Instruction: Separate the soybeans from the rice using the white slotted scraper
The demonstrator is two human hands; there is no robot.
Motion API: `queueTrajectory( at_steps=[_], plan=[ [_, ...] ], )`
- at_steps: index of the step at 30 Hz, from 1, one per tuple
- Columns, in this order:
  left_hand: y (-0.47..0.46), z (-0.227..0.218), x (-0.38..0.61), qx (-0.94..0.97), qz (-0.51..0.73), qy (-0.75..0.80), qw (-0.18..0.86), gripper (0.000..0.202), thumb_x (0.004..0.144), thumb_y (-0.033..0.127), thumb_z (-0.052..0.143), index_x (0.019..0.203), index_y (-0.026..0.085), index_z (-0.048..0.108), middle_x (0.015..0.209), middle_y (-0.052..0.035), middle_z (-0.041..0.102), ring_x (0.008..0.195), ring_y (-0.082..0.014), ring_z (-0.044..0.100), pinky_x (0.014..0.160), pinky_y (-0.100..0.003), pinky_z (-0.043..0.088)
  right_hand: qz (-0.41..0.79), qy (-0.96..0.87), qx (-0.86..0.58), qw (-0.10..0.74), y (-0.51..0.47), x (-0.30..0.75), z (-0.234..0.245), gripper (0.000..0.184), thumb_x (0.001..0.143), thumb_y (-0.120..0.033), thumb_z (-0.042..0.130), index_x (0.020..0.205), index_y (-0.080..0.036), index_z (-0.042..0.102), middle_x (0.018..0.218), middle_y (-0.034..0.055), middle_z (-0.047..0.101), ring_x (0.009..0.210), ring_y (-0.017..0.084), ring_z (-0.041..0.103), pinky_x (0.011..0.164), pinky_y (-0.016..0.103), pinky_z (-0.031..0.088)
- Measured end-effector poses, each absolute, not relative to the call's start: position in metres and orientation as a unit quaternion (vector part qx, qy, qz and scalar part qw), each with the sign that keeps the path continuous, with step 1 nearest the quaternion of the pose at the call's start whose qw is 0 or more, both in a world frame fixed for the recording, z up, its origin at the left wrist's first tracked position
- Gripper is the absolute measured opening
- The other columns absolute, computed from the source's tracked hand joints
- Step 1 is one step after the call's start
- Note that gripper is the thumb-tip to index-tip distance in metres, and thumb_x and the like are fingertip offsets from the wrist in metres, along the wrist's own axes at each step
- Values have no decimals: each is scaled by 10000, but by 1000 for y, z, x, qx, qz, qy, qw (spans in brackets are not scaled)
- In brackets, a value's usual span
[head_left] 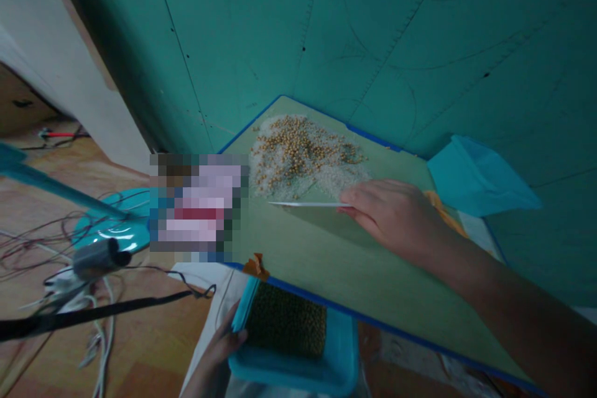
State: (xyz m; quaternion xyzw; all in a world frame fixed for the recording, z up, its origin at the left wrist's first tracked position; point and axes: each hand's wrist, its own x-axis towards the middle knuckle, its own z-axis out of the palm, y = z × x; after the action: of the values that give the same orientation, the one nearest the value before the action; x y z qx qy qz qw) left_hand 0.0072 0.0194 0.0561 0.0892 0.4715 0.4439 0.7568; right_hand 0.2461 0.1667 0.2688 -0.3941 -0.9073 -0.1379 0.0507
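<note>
From where I stand, the right hand pinches the near end of a thin white strip between thumb and fingers, holding it nearly edge-on over the board; whether its lower edge touches, I cannot tell. The left hand is closed about the left side of a blue tub, the thumb lapping over the rim and the other fingers mostly hidden.

The strip looks light and fairly stiff, perhaps a little springy, best taken at one end, as it is here, so the long edge stays free. The tub, just below the board's near edge, seems to be light plastic, but the dark mass of beans inside would give it weight and could slide if it tips; the rim on both sides looks the surest hold.

Just beyond the strip lies a loose heap of tan beans mixed with white granules. The round beans should be hard and roll readily; the granules look finer and likelier to scatter, too small to take singly.

Farther out, brown tape sticks to the board's near edge, and a folded blue sheet leans by the green wall.
</note>
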Motion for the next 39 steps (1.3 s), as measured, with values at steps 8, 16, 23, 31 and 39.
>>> queueTrajectory(
  at_steps=[8, 16, 23, 31, 39],
  plan=[
    [23, 66, 9, 76, 445, 474, 756, 447, 665, 343, 626, 1106, 268, 621, 1140, 14, 656, 1217, -312, 383, 983, -408, 328, -116, -915, -382, 53, 155, 246, 274, 149, 846, -234, 470, 825, -196, 612, 756, 31, 640, 713, 167, 569, 643, 288, 376],
    [22, 76, 14, 69, 458, 503, 730, 488, 647, 338, 636, 1123, 232, 612, 1105, -12, 677, 1194, -326, 412, 1010, -409, 276, -123, -926, -354, 54, 147, 248, 275, 135, 828, -182, 478, 838, -195, 612, 770, 35, 645, 686, 164, 563, 635, 291, 377],
    [23, 55, 14, 38, 442, 544, 713, 644, 489, 386, 721, 1106, 230, 623, 1015, -43, 715, 1192, -403, 385, 975, -495, 306, -120, -930, -344, 50, 140, 248, 276, 161, 828, -146, 452, 836, -193, 606, 744, 29, 634, 665, 150, 546, 619, 284, 356],
    [23, 76, 13, 75, 446, 501, 738, 460, 675, 340, 612, 1127, 257, 605, 1047, -19, 703, 1136, -374, 466, 930, -499, 340, -101, -926, -359, 56, 127, 250, 279, 193, 831, -132, 423, 801, -207, 599, 711, 21, 620, 637, 151, 526, 599, 287, 331],
    [26, 48, 7, 38, 428, 542, 722, 703, 493, 433, 724, 1155, 241, 582, 942, -34, 736, 1190, -383, 396, 980, -503, 308, -69, -923, -372, 67, 114, 251, 277, 190, 847, -121, 381, 805, -209, 544, 708, 17, 597, 642, 162, 503, 604, 303, 302]
  ],
)
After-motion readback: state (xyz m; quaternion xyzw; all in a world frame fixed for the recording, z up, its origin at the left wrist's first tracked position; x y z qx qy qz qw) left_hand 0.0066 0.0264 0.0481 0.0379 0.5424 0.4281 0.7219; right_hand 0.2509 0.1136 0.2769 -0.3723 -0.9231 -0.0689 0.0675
